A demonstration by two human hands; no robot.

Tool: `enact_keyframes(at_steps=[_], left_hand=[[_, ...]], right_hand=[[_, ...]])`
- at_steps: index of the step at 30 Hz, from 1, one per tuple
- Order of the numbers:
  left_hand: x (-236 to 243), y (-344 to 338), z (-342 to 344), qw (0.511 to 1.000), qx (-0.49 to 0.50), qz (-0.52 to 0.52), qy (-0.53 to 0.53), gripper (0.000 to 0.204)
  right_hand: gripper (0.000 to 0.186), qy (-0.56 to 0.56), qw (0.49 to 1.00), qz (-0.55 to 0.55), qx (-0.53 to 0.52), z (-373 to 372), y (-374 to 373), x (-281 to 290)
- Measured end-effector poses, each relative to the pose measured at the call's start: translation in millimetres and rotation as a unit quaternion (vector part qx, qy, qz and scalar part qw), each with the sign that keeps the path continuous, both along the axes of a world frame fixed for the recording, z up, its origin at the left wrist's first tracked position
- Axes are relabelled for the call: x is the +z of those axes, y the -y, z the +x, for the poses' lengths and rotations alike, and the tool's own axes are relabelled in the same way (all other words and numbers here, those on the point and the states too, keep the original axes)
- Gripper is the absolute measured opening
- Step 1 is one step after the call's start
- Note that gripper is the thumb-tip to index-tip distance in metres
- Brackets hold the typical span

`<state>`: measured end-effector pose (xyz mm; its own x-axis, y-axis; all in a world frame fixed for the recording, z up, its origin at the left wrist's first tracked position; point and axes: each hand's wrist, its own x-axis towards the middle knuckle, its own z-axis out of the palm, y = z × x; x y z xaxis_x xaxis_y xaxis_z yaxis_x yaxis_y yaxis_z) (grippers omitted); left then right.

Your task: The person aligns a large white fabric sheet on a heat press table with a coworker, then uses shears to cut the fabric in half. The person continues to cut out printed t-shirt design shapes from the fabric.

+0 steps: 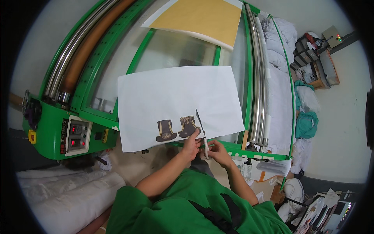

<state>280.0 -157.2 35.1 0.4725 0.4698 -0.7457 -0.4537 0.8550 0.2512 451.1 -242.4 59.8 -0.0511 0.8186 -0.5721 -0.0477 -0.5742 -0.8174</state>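
A large white sheet [171,93] lies across the front of a green machine's glass bed, with two dark brown and gold printed shapes [166,130] near its front edge. My left hand [191,146] pinches that front edge beside the right-hand shape, thumb on top; its other fingers are partly hidden under the sheet. My right hand [220,153] grips the pale handles of a pair of scissors [206,145]. One dark blade shows above the sheet, pointing away from me, just right of the right-hand shape. The other blade is hidden.
A tan sheet with a white border [206,19] lies farther back. Metal rollers [258,89] run along the machine's right side, a brown roller [83,50] along its left. A control panel [77,137] is at left front. Wrapped rolls [70,195] lie at lower left, white fabric [278,89] at right.
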Motion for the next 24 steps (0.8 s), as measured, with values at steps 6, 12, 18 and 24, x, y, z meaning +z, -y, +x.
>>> enact_keyframes(at_steps=[6,12,18,24], left_hand=[[-17,11,-25,0.998,0.042,0.033,-0.019,0.03],[-11,15,-23,0.998,0.045,0.022,-0.024,0.025],[-14,23,-30,0.998,0.012,0.066,-0.019,0.026],[-19,26,-29,0.995,0.005,0.093,-0.031,0.025]], right_hand=[[0.073,-0.135,0.978,-0.064,-0.145,-35,8,38],[0.068,-0.068,0.985,0.005,-0.161,-59,19,8],[0.071,-0.008,0.988,0.033,-0.153,-64,17,-1],[0.073,-0.013,0.985,0.025,-0.169,-68,16,-4]])
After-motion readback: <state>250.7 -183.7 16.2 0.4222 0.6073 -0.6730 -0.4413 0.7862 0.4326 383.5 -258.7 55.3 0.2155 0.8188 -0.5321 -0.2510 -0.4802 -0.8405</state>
